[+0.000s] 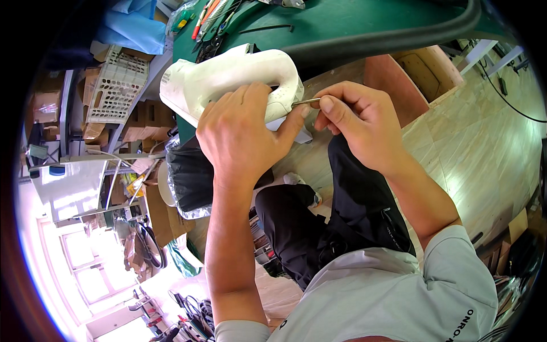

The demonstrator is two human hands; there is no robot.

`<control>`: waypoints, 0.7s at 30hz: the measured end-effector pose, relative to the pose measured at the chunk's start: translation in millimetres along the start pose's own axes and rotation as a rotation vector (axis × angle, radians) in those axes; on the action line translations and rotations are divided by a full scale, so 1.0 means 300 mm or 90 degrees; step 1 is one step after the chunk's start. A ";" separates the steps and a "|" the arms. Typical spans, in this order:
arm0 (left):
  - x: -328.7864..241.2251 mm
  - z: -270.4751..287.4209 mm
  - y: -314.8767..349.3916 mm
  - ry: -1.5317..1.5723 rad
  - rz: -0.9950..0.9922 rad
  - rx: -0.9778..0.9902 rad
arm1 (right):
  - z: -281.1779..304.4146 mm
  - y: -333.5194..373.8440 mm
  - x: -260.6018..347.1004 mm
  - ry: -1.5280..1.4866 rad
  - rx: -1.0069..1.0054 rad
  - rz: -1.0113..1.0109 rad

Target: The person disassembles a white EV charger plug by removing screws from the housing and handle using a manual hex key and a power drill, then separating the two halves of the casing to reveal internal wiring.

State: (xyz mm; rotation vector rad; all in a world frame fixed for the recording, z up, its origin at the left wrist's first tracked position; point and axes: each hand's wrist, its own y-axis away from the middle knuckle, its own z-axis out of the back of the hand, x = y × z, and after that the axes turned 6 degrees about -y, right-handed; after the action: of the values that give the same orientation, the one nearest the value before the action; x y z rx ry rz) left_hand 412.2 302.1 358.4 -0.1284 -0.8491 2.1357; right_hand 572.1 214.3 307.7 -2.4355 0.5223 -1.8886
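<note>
A white plastic housing with a loop-shaped handle [231, 71] lies tilted at the near edge of the green bench, raised over my lap. My left hand [242, 134] is wrapped over its near side, fingers around the loop and thumb along the lower end. Pinched between thumb and fingers of my right hand [364, 122] is a thin metal rod [307, 101]. The rod's tip meets the handle's end beside my left thumb; whether it sits in a hole or seam there is too small to tell. The exact kind of both things cannot be made out.
On the green benchtop [336, 25] lie pliers and other hand tools [213, 28] and a thin dark hex key [266, 28]. An open wooden box [399, 85] stands on the floor at right. Shelving with a white crate [118, 85] and cartons is at left.
</note>
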 end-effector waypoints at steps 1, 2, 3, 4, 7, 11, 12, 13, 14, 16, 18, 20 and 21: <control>-0.001 0.001 0.001 0.002 0.002 0.000 | 0.002 -0.003 0.007 -0.037 0.012 -0.035; -0.001 0.002 0.000 0.004 0.005 -0.001 | 0.005 -0.004 0.013 -0.049 0.018 -0.051; 0.000 0.000 0.001 0.006 0.004 -0.002 | 0.007 -0.004 0.018 -0.060 0.024 -0.066; 0.001 -0.003 0.002 0.008 0.003 -0.003 | 0.009 -0.004 0.020 -0.071 0.030 -0.082; 0.000 -0.002 -0.005 0.014 -0.004 -0.007 | -0.011 -0.001 -0.024 0.064 -0.043 0.096; -0.005 0.002 -0.007 0.009 -0.003 -0.005 | 0.021 -0.037 -0.064 0.335 -0.038 0.398; -0.004 0.002 -0.008 0.007 -0.006 -0.004 | 0.025 -0.046 -0.067 0.345 -0.036 0.437; -0.001 0.000 -0.008 0.004 -0.008 -0.004 | 0.029 -0.053 -0.070 0.356 -0.035 0.477; 0.001 -0.001 -0.008 0.001 -0.011 -0.002 | 0.031 -0.058 -0.075 0.357 -0.036 0.489; 0.000 0.000 -0.011 0.008 -0.011 0.008 | 0.033 -0.065 -0.084 0.360 -0.039 0.513; -0.004 0.002 -0.014 0.005 -0.008 0.016 | 0.004 -0.024 -0.071 0.195 -0.049 0.303; -0.008 0.001 -0.013 -0.002 0.000 0.022 | -0.006 -0.008 -0.042 0.053 -0.029 0.118; -0.008 0.002 -0.010 -0.001 0.005 0.025 | -0.003 -0.009 -0.015 -0.006 -0.006 0.040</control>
State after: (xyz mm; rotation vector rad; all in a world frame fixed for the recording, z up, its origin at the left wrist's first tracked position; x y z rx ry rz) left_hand 415.6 301.4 360.3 -0.1089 -0.8082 2.1587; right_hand 570.8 218.3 304.3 -2.4033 0.6007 -1.8541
